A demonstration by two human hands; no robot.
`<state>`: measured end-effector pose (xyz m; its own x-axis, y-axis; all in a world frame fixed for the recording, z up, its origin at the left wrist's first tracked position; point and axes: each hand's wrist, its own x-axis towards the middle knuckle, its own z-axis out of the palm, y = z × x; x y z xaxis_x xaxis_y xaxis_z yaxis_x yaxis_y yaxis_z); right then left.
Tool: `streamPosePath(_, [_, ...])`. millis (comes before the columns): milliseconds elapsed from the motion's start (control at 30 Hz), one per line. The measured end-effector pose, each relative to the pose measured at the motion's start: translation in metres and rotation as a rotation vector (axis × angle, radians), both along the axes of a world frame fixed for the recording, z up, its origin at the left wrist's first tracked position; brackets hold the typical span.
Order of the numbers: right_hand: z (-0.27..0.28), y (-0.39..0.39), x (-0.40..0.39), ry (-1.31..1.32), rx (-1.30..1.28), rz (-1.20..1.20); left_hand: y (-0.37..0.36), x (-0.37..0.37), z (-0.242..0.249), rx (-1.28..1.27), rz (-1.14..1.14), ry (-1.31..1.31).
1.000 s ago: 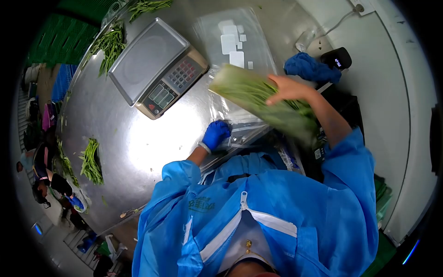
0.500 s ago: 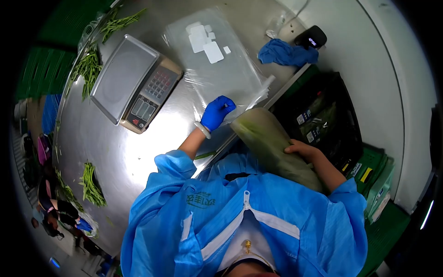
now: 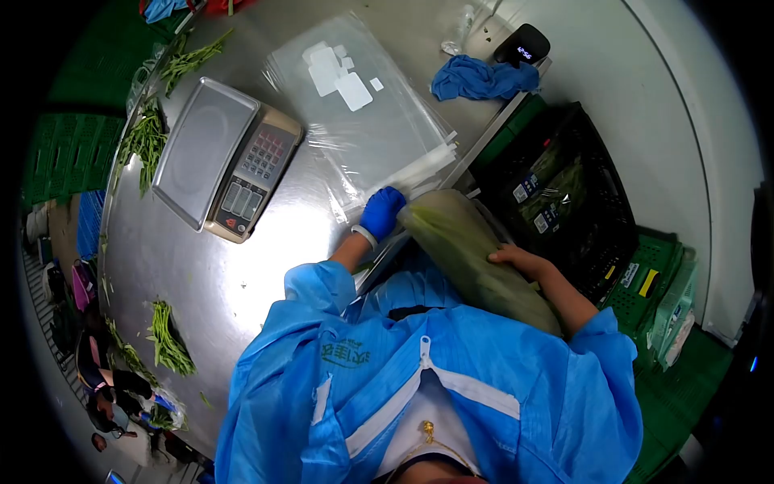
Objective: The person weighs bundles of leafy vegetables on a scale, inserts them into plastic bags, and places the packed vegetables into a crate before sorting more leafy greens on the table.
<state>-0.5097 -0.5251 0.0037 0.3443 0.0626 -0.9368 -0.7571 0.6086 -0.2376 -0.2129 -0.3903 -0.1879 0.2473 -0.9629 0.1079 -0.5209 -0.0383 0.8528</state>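
A long clear plastic bag of green vegetables lies slantwise over the table's front edge and against my body. My bare right hand grips its right side, thumb on top. Just left of the bag's upper end is my left hand, in a blue glove with a white band at the wrist. Its fingers are curled closed at the near edge of a stack of flat clear bags; what they hold, if anything, is hidden.
Left on the metal table stands a weighing scale. Bundles of green stalks lie along the far side. White labels, a blue cloth and a clock are farther back. A black crate holds packed bags. Another person works at far left.
The view has shifted a little. My left hand has moved down and closer to the upper end of the vegetable bag, its fingers more curled. My right hand keeps its grip.
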Motion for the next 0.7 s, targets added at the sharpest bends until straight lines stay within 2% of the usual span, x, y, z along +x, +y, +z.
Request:
streamPosePath(33, [0.001, 0.0, 0.001, 0.015, -0.032, 0.002, -0.002, 0.0, 0.007, -0.003, 0.013, 0.045])
streamPosePath(67, [0.001, 0.001, 0.002, 0.029, -0.064, -0.001, -0.005, -0.002, 0.013, 0.052, 0.154, 0.266])
streamPosePath(167, [-0.024, -0.003, -0.018, 0.059, 0.027, -0.106, -0.015, 0.006, 0.049, -0.061, 0.163, 0.271])
streamPosePath(200, [-0.03, 0.0, -0.023, 0.078, 0.008, -0.146, -0.015, 0.006, 0.041, 0.02, 0.058, 0.284])
streamPosePath(300, [-0.034, 0.0, -0.025, 0.117, -0.012, -0.152, -0.012, -0.005, 0.012, -0.184, -0.077, -0.324])
streamPosePath(333, [-0.033, 0.0, -0.023, 0.076, 0.019, -0.137, -0.01, -0.005, 0.006, -0.111, -0.062, -0.413])
streamPosePath(433, [-0.023, 0.0, -0.014, 0.007, 0.042, -0.103, -0.015, 0.004, -0.009, 0.137, -0.047, -0.307])
streamPosePath(533, [-0.008, 0.001, -0.003, 0.027, -0.046, -0.074, -0.012, 0.01, -0.005, 0.025, 0.085, 0.194])
streamPosePath(633, [-0.005, 0.005, -0.001, 0.002, -0.044, -0.08, -0.012, 0.015, 0.024, -0.047, 0.056, 0.14])
streamPosePath(700, [-0.006, 0.004, -0.001, -0.029, -0.034, -0.092, -0.01, -0.002, 0.019, -0.066, 0.076, -0.131])
